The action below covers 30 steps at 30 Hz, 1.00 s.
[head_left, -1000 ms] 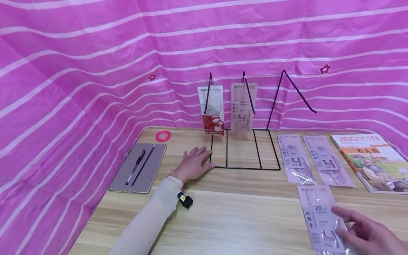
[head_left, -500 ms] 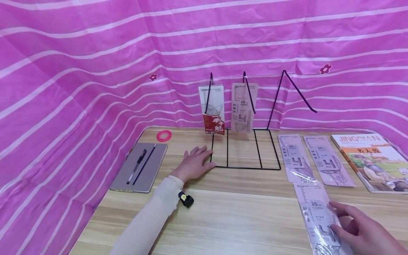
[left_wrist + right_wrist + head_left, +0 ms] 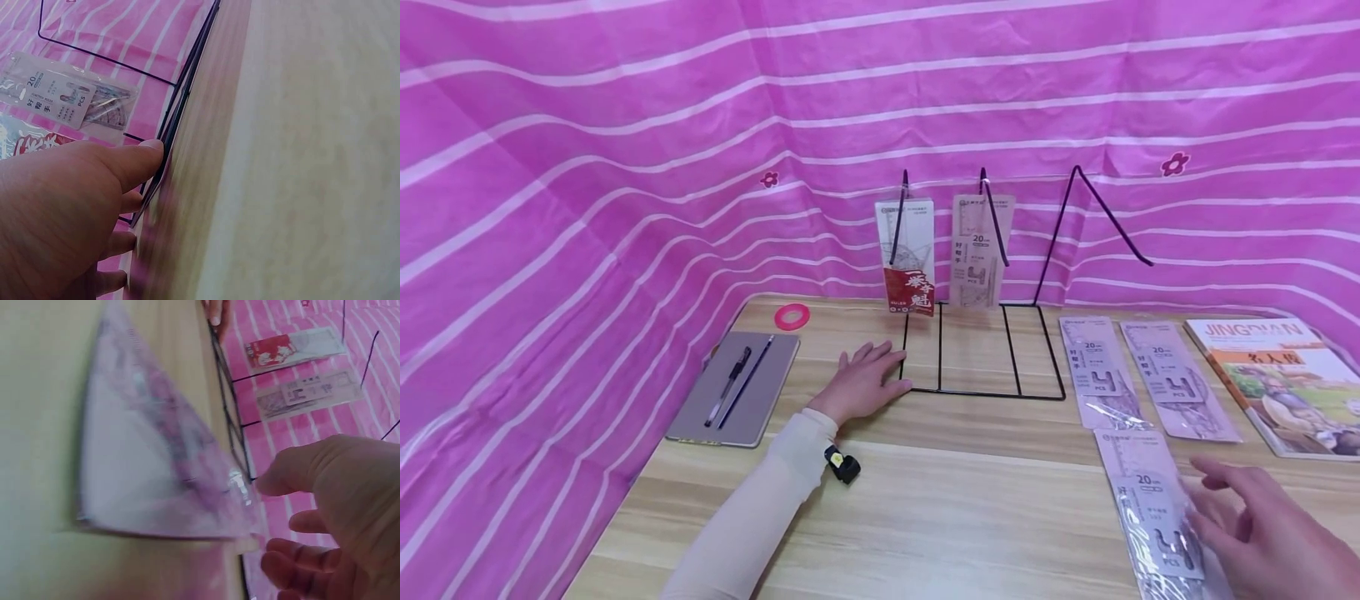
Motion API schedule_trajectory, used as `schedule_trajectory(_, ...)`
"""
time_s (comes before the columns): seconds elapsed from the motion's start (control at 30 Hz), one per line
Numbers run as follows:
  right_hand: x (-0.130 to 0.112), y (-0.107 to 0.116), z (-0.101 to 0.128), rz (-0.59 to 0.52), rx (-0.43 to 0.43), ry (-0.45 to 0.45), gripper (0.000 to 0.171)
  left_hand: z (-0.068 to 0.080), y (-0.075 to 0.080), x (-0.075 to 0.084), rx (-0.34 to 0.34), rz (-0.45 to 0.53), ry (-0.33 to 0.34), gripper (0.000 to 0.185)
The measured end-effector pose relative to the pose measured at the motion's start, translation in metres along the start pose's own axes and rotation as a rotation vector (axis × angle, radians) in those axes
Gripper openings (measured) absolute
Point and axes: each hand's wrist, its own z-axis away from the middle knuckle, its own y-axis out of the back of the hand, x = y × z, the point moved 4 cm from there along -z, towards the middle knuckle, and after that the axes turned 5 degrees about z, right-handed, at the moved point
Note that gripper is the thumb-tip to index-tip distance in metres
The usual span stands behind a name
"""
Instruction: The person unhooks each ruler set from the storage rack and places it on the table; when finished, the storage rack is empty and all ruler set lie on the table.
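Observation:
My left hand (image 3: 865, 383) rests on the table with fingers spread at the left side of a black wire display rack (image 3: 942, 358); in the left wrist view its thumb lies on the wire base. At the lower right of the head view my right hand (image 3: 1270, 525) is blurred, beside a pink ruler set packet (image 3: 1153, 508) lying on the table. Its thumb and fingers stand apart, and the right wrist view shows no grip on the packet. A white-and-red ruler packet (image 3: 910, 250) and a pink ruler set packet (image 3: 981, 267) hang on two rack hooks.
Two more pink ruler set packets (image 3: 1101, 375) lie right of the rack, with a magazine (image 3: 1285, 383) beyond them. A grey notebook (image 3: 700, 408) bearing a pen (image 3: 727, 387) and a pencil (image 3: 747, 382) lies at the left. A pink tape ring (image 3: 792, 308) is behind it.
My right hand, earlier at the right edge of the lower packet, has let go and shifted slightly right. That packet moved a little up and left. My left hand stays put.

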Motion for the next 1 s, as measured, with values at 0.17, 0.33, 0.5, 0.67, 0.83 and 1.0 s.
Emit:
schedule_trajectory(0.17, -0.017, 0.023, 0.000, -0.101, 0.296, 0.103, 0.062, -0.001, 0.000, 0.000, 0.000, -0.007, -0.004, 0.068)
schedule_trajectory(0.33, -0.035, 0.044, -0.013, -0.232, 0.553, 0.392, 0.051, -0.002, -0.001, 0.000, 0.003, -0.006, -0.009, 0.068)
schedule_trajectory(0.5, -0.048, 0.061, -0.037, -0.298, 0.600, 0.485, 0.050, -0.001, -0.001, -0.001, 0.004, 0.000, -0.001, 0.068)
schedule_trajectory(0.67, -0.063, 0.070, -0.064, -0.273, 0.556, 0.480, 0.053, -0.001, -0.002, -0.002, 0.003, 0.001, -0.007, 0.068)
schedule_trajectory(0.83, -0.082, 0.071, -0.087, -0.213, 0.485, 0.511, 0.055, 0.000, -0.001, -0.004, -0.001, -0.006, -0.003, 0.069)
schedule_trajectory(1.0, -0.100, 0.071, -0.105, -0.198, 0.447, 0.559, 0.052, -0.001, -0.001, -0.003, -0.008, 0.002, -0.014, 0.069)
